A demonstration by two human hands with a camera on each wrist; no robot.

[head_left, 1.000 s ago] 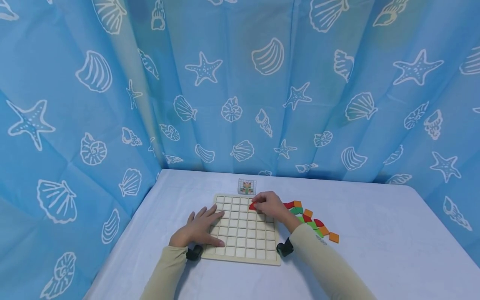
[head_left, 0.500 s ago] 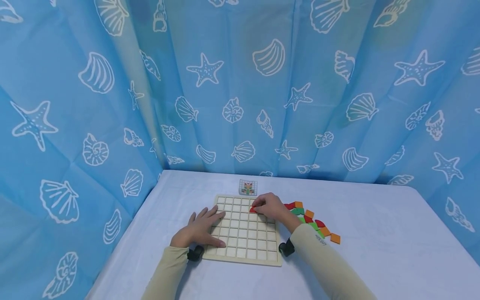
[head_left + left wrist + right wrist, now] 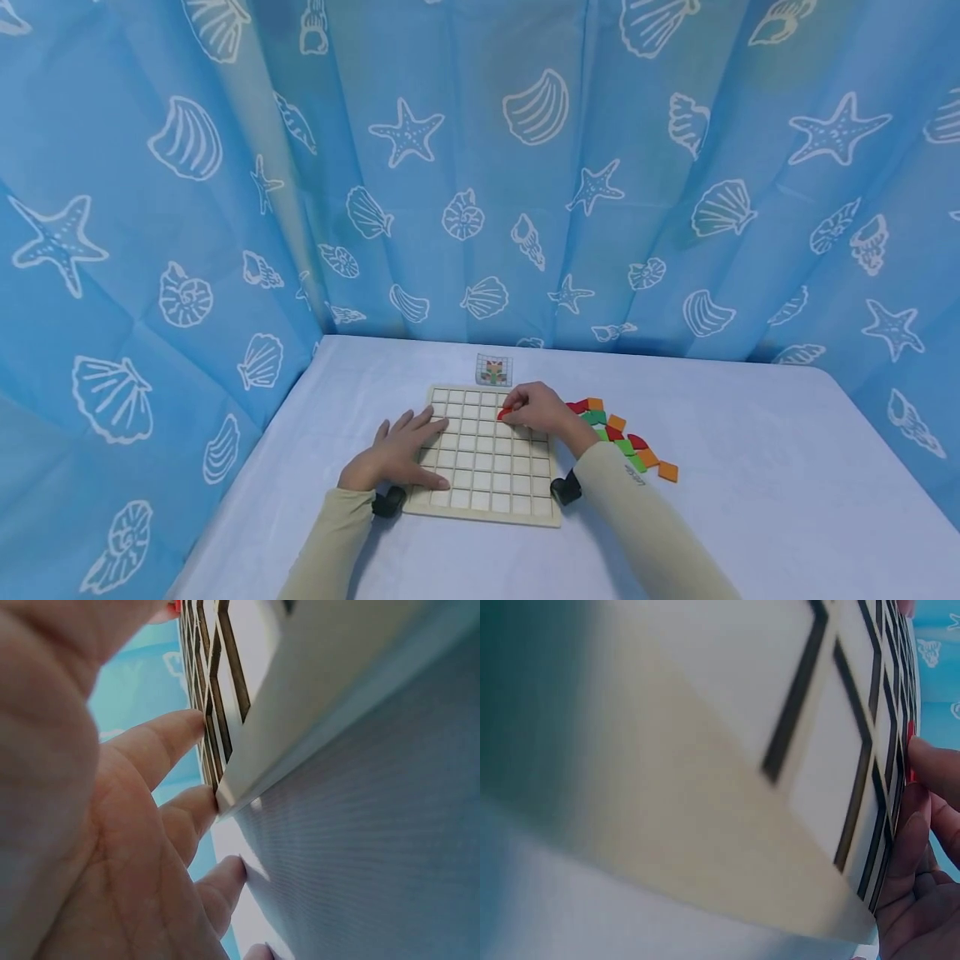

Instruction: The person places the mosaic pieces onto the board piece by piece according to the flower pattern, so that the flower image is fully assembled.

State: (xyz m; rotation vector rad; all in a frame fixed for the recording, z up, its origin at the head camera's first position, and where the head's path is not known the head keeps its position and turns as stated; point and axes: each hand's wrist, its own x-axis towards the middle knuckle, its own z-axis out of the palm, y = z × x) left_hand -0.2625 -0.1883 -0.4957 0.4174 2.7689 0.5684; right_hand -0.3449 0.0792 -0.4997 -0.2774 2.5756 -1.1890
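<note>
A pale wooden grid board (image 3: 480, 512) lies on the white table. My left hand (image 3: 397, 454) rests with spread fingers on its left side; in the left wrist view some fingertips (image 3: 196, 724) touch the board while others reach past its edge. Near the board's upper right, my right hand (image 3: 542, 410) pinches a small red piece (image 3: 504, 413) between thumb and fingers, over a cell in the upper rows. The right wrist view shows the red piece (image 3: 910, 739) at the grid surface, mostly covered by the fingers. Whether it sits fully in a cell, I cannot tell.
Several loose red, orange and green pieces (image 3: 624, 446) lie right of the board, partly behind the right arm. A small card with a coloured grid pattern (image 3: 494, 370) lies beyond the board's far edge. A blue shell-print curtain (image 3: 465, 167) hangs behind the table.
The right hand stays over the same part of the board, with only slight finger movement on the red piece. The left hand keeps its place. The head view shifts slightly.
</note>
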